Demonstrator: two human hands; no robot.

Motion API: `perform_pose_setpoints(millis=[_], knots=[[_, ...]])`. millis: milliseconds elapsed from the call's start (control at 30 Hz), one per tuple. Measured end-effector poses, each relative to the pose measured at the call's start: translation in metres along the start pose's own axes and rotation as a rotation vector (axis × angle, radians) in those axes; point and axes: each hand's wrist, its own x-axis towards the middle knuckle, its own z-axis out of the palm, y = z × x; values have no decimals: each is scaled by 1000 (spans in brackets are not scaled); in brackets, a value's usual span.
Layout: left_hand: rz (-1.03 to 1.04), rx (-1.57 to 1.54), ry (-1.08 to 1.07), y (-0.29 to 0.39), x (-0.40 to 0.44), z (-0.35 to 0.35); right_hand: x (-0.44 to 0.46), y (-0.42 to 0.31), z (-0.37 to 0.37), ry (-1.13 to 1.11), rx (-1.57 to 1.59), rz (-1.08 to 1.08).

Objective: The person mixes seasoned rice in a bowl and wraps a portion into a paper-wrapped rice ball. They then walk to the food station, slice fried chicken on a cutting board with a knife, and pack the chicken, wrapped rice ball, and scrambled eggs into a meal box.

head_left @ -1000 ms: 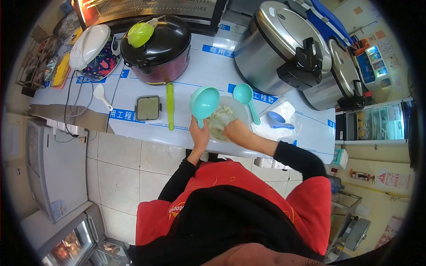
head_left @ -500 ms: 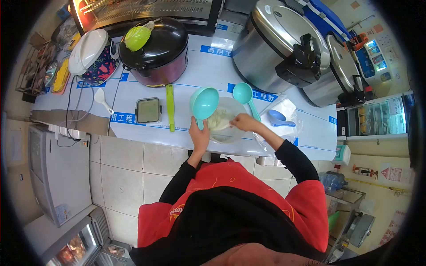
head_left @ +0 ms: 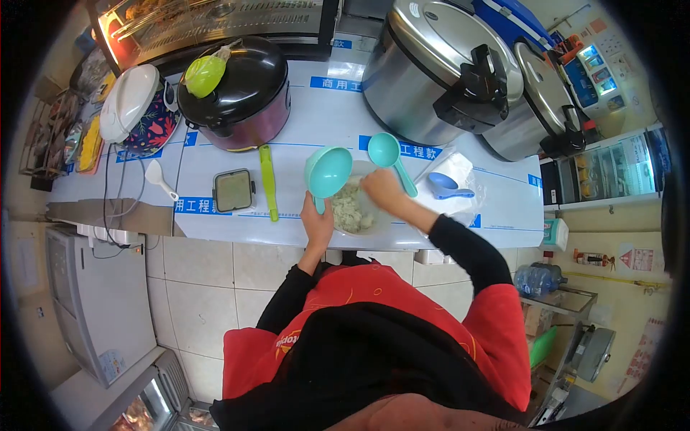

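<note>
Closed around the handle of a large teal ladle (head_left: 329, 172), my left hand (head_left: 318, 221) is at the left rim of a clear bowl (head_left: 382, 224). White rice (head_left: 351, 210) lies in the bowl. My right hand (head_left: 382, 188) is closed over the bowl's upper right side; whatever it grips is hidden beneath the fingers. A smaller teal ladle (head_left: 385, 149) rests on the table just behind the bowl. Blue scoops (head_left: 447, 186) lie on a clear plastic bag (head_left: 460, 171) to the right.
A green utensil (head_left: 268, 182) and a square container (head_left: 233, 190) lie left of the bowl. Behind stand a dark lidded pot (head_left: 244, 93), a floral pot (head_left: 147, 118) and steel cookers (head_left: 417, 86). A white spoon (head_left: 159, 178) lies at the left, near cables.
My right hand has moved up toward the back of the bowl, uncovering more rice. My left hand still holds the large ladle. The view has shifted slightly.
</note>
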Motion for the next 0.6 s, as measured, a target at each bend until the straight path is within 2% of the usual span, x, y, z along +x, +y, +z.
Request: perform_pose_setpoints(millis=[67, 100, 167, 200, 267, 300, 367, 400, 467, 500, 567, 600], knots=[[30, 12, 2, -3, 5, 1, -7, -36, -11, -200, 69, -164], [50, 7, 20, -6, 4, 2, -17, -42, -34, -201, 72, -162], [60, 3, 29, -8, -1, 2, -39, -45, -89, -387, -7, -279], [37, 1, 21, -7, -2, 2, -42, -45, -71, -389, -1, -274], [22, -10, 20, -6, 2, 1, -39, -41, -25, -213, 176, -133], [14, -20, -7, -7, 0, -1, -34, -38, -28, -215, 170, -136], [-1, -32, -23, -10, 1, 0, -21, -28, -33, -120, 95, 44], [0, 6, -16, -14, -1, 1, -15, -19, -41, -127, 102, 44], [6, 45, -21, -15, -1, -1, -5, 4, -60, -188, 39, 196], [9, 26, -39, -9, 1, -3, -8, 0, -42, -190, 40, 205], [15, 0, -53, -7, 5, -2, -17, -14, 3, -159, -20, 40], [32, -23, -17, -10, 4, 1, -23, -21, -17, -161, -25, 37]])
